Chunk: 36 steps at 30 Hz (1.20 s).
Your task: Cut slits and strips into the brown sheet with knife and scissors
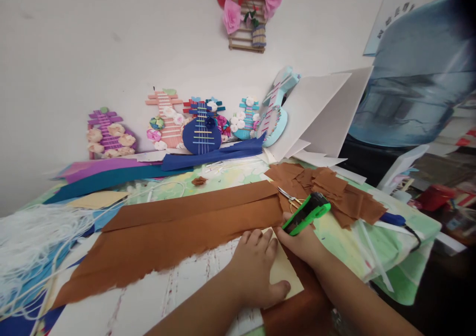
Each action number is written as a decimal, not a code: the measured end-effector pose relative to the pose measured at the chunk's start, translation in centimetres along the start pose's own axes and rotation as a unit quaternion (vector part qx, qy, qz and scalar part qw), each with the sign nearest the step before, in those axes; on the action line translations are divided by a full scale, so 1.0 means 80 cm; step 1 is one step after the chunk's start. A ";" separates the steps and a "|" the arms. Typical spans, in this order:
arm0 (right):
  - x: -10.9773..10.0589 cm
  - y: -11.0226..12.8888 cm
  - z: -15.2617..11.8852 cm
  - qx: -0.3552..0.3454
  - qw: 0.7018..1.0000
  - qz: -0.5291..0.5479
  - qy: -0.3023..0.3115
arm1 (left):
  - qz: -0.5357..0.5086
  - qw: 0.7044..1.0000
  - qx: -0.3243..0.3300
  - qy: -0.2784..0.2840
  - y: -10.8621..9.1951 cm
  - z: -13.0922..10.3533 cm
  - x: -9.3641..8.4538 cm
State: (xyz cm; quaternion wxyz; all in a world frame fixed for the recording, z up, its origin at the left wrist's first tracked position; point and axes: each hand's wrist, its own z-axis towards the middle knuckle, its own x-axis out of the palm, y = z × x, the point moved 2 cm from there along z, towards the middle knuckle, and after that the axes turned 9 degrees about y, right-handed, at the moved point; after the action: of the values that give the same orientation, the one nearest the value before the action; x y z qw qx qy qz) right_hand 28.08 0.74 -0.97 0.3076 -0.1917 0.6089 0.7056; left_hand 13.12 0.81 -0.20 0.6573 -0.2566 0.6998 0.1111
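Brown sheet [163, 232] lies across the table [420, 224], reaching the cream card [288, 274]. I have my left hand [253, 264] flat on the card, fingers moderately spread; my right hand [305, 244] grips the green cutter [312, 209], blade hidden. If the card slipped, the blade might stray toward my fingertips. Scissors [286, 194] rest just beyond.

Both forearms, entering from the bottom edge of the frame, are bare of sleeves, and the fingers [256, 239] of both hands are slim and ungloved.
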 end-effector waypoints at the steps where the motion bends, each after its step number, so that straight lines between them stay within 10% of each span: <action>1: -0.001 -0.001 0.000 0.000 1.000 -0.003 -0.003 | 0.001 1.000 -0.001 0.000 0.000 0.000 0.000; 36: -0.003 -0.001 -0.001 -0.005 0.998 0.020 -0.058 | -0.006 1.000 -0.008 -0.009 -0.001 0.000 0.001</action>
State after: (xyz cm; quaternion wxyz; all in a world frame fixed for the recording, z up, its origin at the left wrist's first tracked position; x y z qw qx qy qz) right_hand 28.32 0.59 -0.93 0.3270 -0.1400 0.5899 0.7249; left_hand 13.16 0.69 -0.25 0.6624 -0.2654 0.6911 0.1149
